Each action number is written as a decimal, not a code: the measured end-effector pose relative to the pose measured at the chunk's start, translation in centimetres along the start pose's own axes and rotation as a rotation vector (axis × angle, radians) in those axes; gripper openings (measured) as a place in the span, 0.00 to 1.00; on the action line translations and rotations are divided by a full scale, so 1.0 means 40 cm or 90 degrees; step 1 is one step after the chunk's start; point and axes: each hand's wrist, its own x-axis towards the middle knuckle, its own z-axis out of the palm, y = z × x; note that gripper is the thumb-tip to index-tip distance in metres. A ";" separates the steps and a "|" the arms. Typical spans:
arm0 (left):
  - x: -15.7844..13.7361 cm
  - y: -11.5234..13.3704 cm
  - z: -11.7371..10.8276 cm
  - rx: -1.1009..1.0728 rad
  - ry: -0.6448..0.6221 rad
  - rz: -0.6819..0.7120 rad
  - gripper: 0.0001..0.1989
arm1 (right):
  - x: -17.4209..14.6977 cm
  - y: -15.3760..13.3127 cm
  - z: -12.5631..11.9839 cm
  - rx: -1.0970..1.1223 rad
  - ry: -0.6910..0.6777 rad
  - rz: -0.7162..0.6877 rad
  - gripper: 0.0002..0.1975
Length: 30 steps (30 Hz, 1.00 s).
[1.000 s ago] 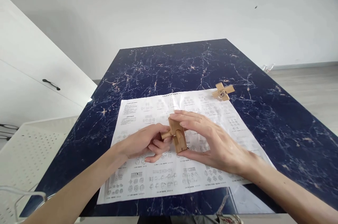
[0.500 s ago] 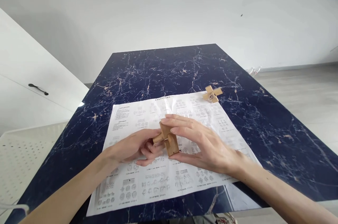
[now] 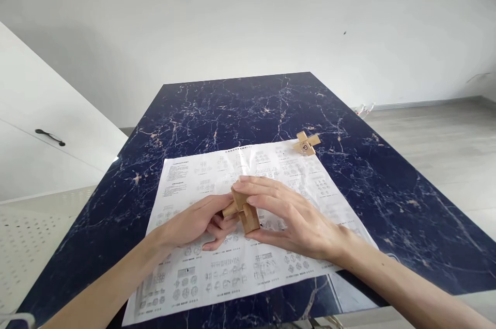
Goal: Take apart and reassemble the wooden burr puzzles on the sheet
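Observation:
Between my two hands is a wooden interlocking puzzle (image 3: 248, 218), made of crossed pieces, held above a printed sheet. My left hand (image 3: 207, 218) grips its left side, thumb and fingers closed around a protruding piece. My right hand (image 3: 284, 210) spans the puzzle from the right, with fingers on its upper end and the thumb at its lower end. Beneath both hands lies the instruction sheet (image 3: 186, 295), covered with small line diagrams and text. Parts of the puzzle are hidden behind my fingers.
Another cross-shaped wooden puzzle (image 3: 307, 144), marked with a letter G, sits on the sheet's far right corner. The dark blue marbled table (image 3: 232, 107) extends to a grey wall. A white cabinet (image 3: 50, 112) and a perforated white surface (image 3: 39, 241) are at the left.
The camera view has shifted slightly, so the table and sheet appear a little lower. Both hands keep their hold on the puzzle, which looks almost the same in position.

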 end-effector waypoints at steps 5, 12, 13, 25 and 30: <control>0.006 -0.018 0.004 -0.005 0.046 0.042 0.22 | 0.009 0.004 -0.006 -0.049 -0.008 0.044 0.42; 0.004 -0.025 0.017 0.106 0.195 0.108 0.23 | 0.008 -0.005 -0.021 0.018 0.215 0.202 0.26; 0.004 -0.025 0.019 0.111 0.197 0.114 0.23 | 0.009 -0.005 -0.022 0.056 0.209 0.243 0.20; -0.007 -0.027 0.019 0.075 0.112 0.101 0.19 | 0.010 0.002 0.001 0.372 0.049 0.405 0.11; -0.002 -0.031 0.019 0.044 0.083 0.111 0.16 | 0.006 0.002 -0.005 0.302 0.043 0.377 0.12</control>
